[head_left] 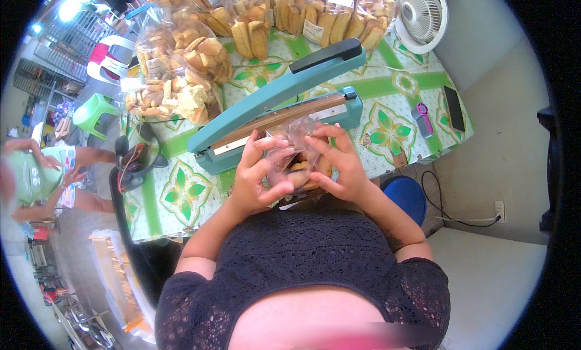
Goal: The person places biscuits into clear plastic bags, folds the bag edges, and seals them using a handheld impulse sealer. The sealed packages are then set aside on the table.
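Both hands, left hand (257,174) and right hand (339,165), pinch a clear bag of biscuits (296,162) at the table's near edge, its mouth toward the open teal heat sealer (278,117).

the hands hide most of the clear bag (295,145) of biscuits.

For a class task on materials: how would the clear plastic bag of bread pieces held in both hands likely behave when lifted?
The clear bag looks thin and crinkled, so probably floppy. Its bread pieces seem dry, likely light and crumbly. The glossy film may slip between the left hand and right hand.
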Motion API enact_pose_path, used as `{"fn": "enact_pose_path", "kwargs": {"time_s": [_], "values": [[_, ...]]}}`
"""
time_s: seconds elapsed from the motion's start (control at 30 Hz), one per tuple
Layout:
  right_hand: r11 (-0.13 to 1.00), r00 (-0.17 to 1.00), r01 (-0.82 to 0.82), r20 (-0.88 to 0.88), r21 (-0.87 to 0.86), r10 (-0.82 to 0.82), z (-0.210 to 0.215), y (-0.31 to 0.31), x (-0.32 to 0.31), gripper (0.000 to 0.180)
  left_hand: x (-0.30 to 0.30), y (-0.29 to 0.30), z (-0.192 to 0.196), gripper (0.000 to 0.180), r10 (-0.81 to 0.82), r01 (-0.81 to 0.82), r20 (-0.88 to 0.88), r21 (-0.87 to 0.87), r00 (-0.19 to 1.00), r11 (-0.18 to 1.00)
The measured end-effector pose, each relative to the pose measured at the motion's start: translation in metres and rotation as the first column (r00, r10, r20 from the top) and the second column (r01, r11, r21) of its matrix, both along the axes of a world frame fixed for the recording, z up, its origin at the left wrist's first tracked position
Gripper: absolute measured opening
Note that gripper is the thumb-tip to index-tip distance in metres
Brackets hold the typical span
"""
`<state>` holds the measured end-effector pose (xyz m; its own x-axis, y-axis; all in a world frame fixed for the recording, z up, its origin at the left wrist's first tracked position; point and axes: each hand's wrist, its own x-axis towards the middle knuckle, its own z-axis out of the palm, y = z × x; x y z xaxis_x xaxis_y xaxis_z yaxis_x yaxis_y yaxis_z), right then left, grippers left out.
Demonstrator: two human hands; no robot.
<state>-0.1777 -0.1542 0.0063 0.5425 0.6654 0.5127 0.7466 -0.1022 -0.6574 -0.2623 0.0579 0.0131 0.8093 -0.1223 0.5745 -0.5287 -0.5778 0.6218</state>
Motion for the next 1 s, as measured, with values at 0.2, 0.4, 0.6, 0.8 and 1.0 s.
{"fn": "enact_pose_path", "kwargs": {"time_s": [0.2,0.4,0.6,0.8,1.0], "values": [[0.983,0.981,-0.032,-0.182,0.179,0.065,-0.001,0.002,0.003,0.026,0.0,-0.011,0.003,0.029,0.158,-0.159,-0.02,-0.069,0.987,0.985],[0.984,0.973,-0.012,-0.224,0.179,0.053,0.001,-0.001,0.01,0.014,0.006,-0.005,0.003,0.024,0.003,-0.015,-0.065,-0.193,0.998,0.981],[0.975,0.988,0.156,-0.035,0.156,-0.153,0.005,-0.008,0.002,0.016,0.002,0.001,0.006,0.032,-0.027,0.002,-0.139,-0.183,0.99,0.983],[0.979,0.979,0.198,-0.065,0.042,-0.195,0.011,-0.022,-0.005,0.026,-0.008,0.004,0.007,0.038,0.068,-0.071,-0.037,-0.068,0.997,0.995],[0.98,0.98,0.198,-0.001,0.004,-0.198,0.012,-0.029,-0.011,0.028,-0.021,0.001,0.002,0.04,0.081,-0.096,-0.178,-0.078,0.981,0.992]]}}
